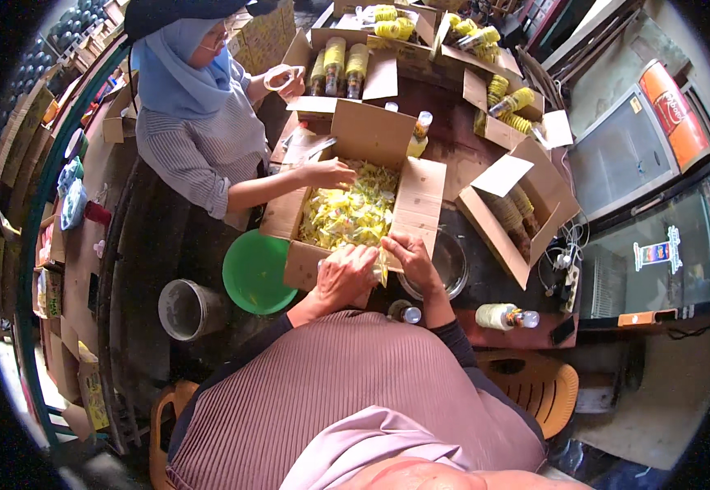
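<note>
1. Dark wood forms the tabletop (461, 147), crowded with open cardboard cartons; two glass-fronted coolers (649, 245) stand at 3 o'clock.
2. At the middle sits a large open cardboard box (416, 196), filled with a loose heap of small yellow packets (351, 214).
3. The person's left hand (345, 273) rests on the box's near edge, at 6 o'clock from the heap; its fingers are curled together, though whether they pinch a packet I cannot tell.
4. The right hand (410, 260) lies just beside it, touching the same near edge, its grip closed on a thin yellow packet strip (383, 265) that hangs between the two hands.
5. A clear glass bowl (453, 265) sits at 3 o'clock from the right hand, partly under it.
6. A green plastic basin (255, 273) is at 9 o'clock from the left hand, with a grey bucket (187, 309) further out.
7. A co-worker's hand (330, 173) reaches into the box from 10 o'clock, on the far side of the heap.
8. A capped bottle (504, 316) lies on its side at 4 o'clock.
</note>
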Demonstrator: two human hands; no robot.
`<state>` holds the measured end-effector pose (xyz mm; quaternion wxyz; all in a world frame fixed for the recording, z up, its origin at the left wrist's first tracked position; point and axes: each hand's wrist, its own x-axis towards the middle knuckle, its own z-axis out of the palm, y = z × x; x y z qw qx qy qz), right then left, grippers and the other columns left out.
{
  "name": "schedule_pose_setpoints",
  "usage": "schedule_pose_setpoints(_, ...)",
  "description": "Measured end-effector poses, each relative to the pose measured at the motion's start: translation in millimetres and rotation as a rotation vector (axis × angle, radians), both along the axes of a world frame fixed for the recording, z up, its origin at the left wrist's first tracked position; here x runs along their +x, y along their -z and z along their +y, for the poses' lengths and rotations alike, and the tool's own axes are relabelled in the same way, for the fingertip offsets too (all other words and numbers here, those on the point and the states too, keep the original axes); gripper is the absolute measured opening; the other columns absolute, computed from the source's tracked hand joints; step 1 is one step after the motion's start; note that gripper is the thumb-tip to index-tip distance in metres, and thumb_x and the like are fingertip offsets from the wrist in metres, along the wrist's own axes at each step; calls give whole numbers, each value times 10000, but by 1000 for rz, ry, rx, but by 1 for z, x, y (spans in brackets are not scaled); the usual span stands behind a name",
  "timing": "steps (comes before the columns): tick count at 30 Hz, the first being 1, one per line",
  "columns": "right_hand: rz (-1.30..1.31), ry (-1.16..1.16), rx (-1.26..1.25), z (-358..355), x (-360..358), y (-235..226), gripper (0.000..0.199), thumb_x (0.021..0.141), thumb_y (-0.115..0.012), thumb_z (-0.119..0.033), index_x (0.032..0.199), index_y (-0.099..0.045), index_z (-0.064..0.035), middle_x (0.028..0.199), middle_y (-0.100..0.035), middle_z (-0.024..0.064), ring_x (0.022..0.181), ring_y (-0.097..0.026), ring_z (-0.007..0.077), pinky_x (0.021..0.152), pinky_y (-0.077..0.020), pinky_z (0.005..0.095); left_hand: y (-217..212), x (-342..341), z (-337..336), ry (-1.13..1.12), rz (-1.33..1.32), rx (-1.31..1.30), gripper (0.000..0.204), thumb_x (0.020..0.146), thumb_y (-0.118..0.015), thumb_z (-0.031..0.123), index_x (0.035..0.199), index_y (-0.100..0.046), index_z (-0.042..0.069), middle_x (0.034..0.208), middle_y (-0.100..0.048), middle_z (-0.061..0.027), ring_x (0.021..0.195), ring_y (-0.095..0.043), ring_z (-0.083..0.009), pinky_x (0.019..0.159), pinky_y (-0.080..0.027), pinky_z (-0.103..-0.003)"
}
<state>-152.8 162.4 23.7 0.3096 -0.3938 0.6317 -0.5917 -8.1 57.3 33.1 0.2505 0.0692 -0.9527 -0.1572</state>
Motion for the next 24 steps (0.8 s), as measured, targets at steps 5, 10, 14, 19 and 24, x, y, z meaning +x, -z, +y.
schedule_pose_setpoints(5, 433, 127, 120, 2, 10, -7, 266, 883, -576, -186, 735, -546, 34, 606, -486, 168, 561, -525, 241, 546, -388, 357, 18, -4, 0, -81, -21, -68, 256, 685, -637, 153, 918, -574, 67, 813, -589, -71, 758, -593, -250, 649, -501, -357)
schedule_pose_setpoints(10, 446, 106, 44, 7, 23, -32, 292, 886, -570, -190, 704, -506, 29, 616, -479, 180, 555, -504, 300, 549, -384, 383, 17, -6, -3, -110, 17, -99, 184, 715, -601, 129, 892, -591, 78, 800, -588, -67, 731, -582, -242, 640, -493, -356)
schedule_pose_setpoints(14, 345, 51, 89, 14, 32, -45, 296, 886, -576, -182, 694, -492, 27, 614, -458, 154, 566, -490, 228, 553, -378, 360, 12, -5, -2, -110, -8, -52, 141, 718, -595, 117, 855, -578, 84, 802, -596, -69, 734, -590, -248, 630, -496, -352)
schedule_pose_setpoints(19, 239, -80, -177, 44, 39, -106, 303, 880, -591, -171, 669, -489, 22, 621, -471, 121, 578, -496, 220, 551, -387, 359, 72, 12, -33, -241, -213, 97, 208, 703, -643, 169, 877, -565, 85, 783, -612, -104, 735, -621, -281, 613, -509, -390)
schedule_pose_setpoints(24, 285, 73, -287, 40, 17, -83, 247, 876, -609, -175, 715, -545, 2, 649, -502, 73, 583, -488, 229, 563, -400, 309, 74, 35, -42, -294, -206, 347, 452, 673, -765, 309, 972, -553, 44, 889, -636, -141, 837, -614, -330, 708, -502, -425)
